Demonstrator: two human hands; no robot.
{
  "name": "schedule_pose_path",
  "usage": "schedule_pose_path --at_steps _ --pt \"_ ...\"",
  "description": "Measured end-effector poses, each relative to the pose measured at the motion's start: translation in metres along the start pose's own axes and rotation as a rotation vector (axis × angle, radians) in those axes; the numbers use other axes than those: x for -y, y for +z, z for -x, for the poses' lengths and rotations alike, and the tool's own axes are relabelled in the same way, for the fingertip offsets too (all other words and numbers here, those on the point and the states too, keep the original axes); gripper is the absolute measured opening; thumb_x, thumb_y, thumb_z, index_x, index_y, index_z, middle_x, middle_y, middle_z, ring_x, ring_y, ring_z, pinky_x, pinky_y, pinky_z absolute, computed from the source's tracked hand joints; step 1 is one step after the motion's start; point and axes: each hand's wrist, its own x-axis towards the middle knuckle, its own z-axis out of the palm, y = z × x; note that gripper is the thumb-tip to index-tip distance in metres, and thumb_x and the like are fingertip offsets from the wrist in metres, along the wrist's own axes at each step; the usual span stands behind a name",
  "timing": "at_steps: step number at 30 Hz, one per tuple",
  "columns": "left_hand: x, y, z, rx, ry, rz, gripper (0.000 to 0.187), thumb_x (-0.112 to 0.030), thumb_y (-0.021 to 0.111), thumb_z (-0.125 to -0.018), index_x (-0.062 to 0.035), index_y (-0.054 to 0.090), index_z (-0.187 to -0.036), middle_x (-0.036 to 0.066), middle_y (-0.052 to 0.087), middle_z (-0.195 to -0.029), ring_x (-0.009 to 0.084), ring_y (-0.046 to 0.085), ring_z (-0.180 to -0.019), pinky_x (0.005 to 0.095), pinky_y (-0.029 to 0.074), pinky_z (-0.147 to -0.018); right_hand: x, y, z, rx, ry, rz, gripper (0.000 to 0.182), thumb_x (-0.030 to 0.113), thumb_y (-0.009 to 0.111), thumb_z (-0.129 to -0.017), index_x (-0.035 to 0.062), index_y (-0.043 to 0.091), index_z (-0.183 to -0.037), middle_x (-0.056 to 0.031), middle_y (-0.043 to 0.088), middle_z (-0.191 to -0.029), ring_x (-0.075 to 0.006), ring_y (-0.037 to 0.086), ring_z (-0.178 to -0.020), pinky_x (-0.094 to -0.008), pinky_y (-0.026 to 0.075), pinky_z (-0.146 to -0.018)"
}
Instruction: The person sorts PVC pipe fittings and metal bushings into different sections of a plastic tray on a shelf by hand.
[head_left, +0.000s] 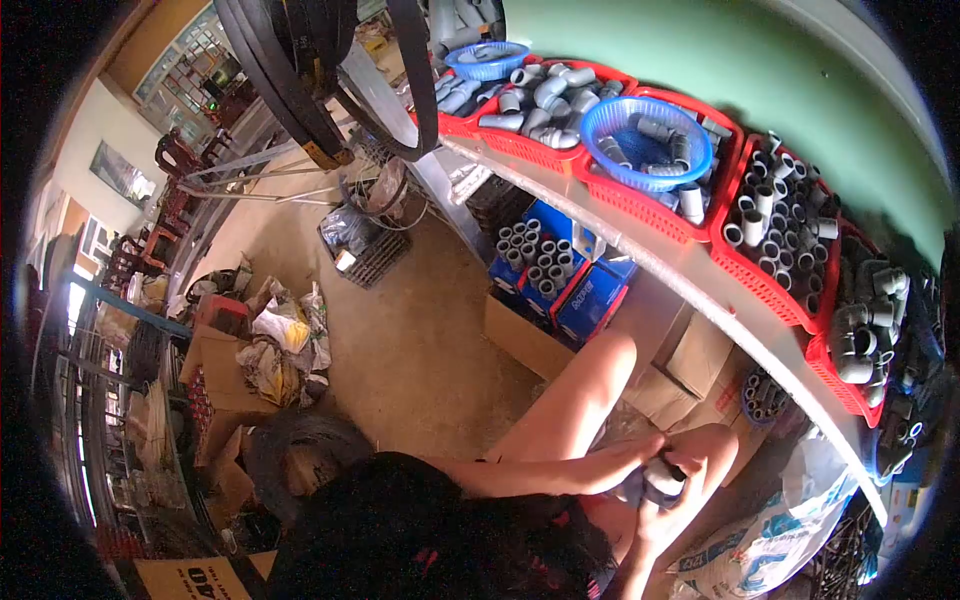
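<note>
Grey pipe piece (664, 478), red basket (765, 292), blue bowl (650, 183), green wall (760, 60), black shirt (400, 520) marked pink, white sack (765, 545) printed blue

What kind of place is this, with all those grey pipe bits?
Probably a hardware or plumbing shop, or its storeroom. Grey pipe fittings fill red baskets along a shelf, and more short grey pieces sit by blue boxes below.
</note>
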Motion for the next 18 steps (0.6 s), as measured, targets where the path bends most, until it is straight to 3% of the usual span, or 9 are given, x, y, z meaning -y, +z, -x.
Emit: schedule_pose_path --at_steps 3,5,6,7,8,9,10,13,18 --pt "0.012 -0.017 0.009 0.231 -0.072 -0.095 0.041 -0.046 0.030 -0.095 -0.0098 0.047 -0.100 -0.002 0.048 -0.066 0.0050 0.044 -0.048 0.0198 0.037 -0.041 -0.029 0.015 0.021 -0.295 0.150 0.043 0.029 0.014 0.056 -0.077 0.0012 0.047 -0.100 -0.0122 0.048 -0.094 -0.0240 0.049 -0.085 -0.0366 0.038 -0.080" --pt "0.010 -0.006 0.014 0.142 -0.054 -0.152 0.027 -0.034 0.040 -0.095 -0.0078 0.042 -0.101 -0.001 0.047 -0.063 0.0049 0.043 -0.048 0.0205 0.035 -0.041 -0.048 0.006 0.014 -0.327 0.137 -0.361 0.027 0.019 0.054 -0.080 0.0007 0.047 -0.098 -0.0117 0.048 -0.093 -0.0219 0.047 -0.081 -0.0340 0.038 -0.076" --pt "0.003 -0.002 0.017 0.097 -0.073 -0.074 0.026 -0.032 0.041 -0.095 -0.0070 0.042 -0.102 -0.001 0.047 -0.065 0.0051 0.043 -0.048 0.0205 0.034 -0.042 -0.056 0.001 0.004 -0.336 -0.152 0.246 0.030 0.025 0.054 -0.081 0.0010 0.046 -0.097 -0.0104 0.047 -0.092 -0.0207 0.045 -0.078 -0.0330 0.038 -0.072" --pt "-0.007 0.004 0.020 0.044 -0.082 -0.007 0.026 -0.030 0.043 -0.095 -0.0062 0.043 -0.103 0.000 0.047 -0.066 0.0052 0.042 -0.048 0.0206 0.034 -0.042 -0.053 -0.010 0.005 -0.210 -0.020 -0.632 0.044 0.024 0.073 -0.065 0.0049 0.050 -0.096 -0.0145 0.048 -0.101 -0.0259 0.052 -0.089 -0.0349 0.043 -0.079" --pt "-0.012 0.005 0.019 0.023 -0.103 -0.048 0.027 -0.030 0.043 -0.095 -0.0063 0.044 -0.108 -0.001 0.048 -0.071 0.0053 0.044 -0.056 0.0202 0.036 -0.047 -0.045 -0.009 0.008 -0.228 0.071 -0.735 0.043 0.024 0.073 -0.065 0.0049 0.050 -0.096 -0.0144 0.048 -0.101 -0.0259 0.052 -0.089 -0.0349 0.043 -0.078" --pt "-0.015 0.007 0.016 0.003 -0.129 -0.086 0.029 -0.030 0.043 -0.095 -0.0063 0.044 -0.112 -0.001 0.048 -0.077 0.0055 0.047 -0.063 0.0198 0.038 -0.053 -0.026 -0.005 0.010 -0.215 0.048 -0.567 0.043 0.024 0.073 -0.065 0.0050 0.050 -0.096 -0.0143 0.048 -0.100 -0.0259 0.052 -0.089 -0.0348 0.043 -0.078" --pt "-0.008 0.014 0.015 -0.189 0.189 -0.519 0.029 -0.029 0.040 -0.096 -0.0046 0.050 -0.110 -0.002 0.053 -0.084 0.0070 0.049 -0.075 0.0213 0.041 -0.064 -0.007 -0.004 0.010 -0.179 0.002 -0.377 0.043 0.024 0.072 -0.065 0.0050 0.050 -0.096 -0.0141 0.048 -0.100 -0.0259 0.052 -0.088 -0.0348 0.042 -0.078" --pt "-0.017 0.015 0.016 -0.067 0.019 -0.060 0.032 -0.029 0.038 -0.097 -0.0009 0.053 -0.095 0.000 0.051 -0.075 0.0062 0.046 -0.071 0.0218 0.039 -0.064 0.027 0.008 0.011 -0.025 -0.136 -0.072 0.042 0.024 0.072 -0.065 0.0052 0.050 -0.096 -0.0138 0.049 -0.099 -0.0258 0.051 -0.087 -0.0346 0.042 -0.078" --pt "-0.021 0.009 0.029 0.019 0.071 -0.009 0.029 -0.028 0.037 -0.097 -0.0032 0.052 -0.100 -0.002 0.050 -0.071 0.0044 0.046 -0.063 0.0191 0.038 -0.054 -0.001 0.012 0.013 -0.168 0.060 -0.157 0.040 0.023 0.070 -0.066 0.0054 0.050 -0.095 -0.0133 0.049 -0.098 -0.0257 0.051 -0.086 -0.0344 0.041 -0.077"
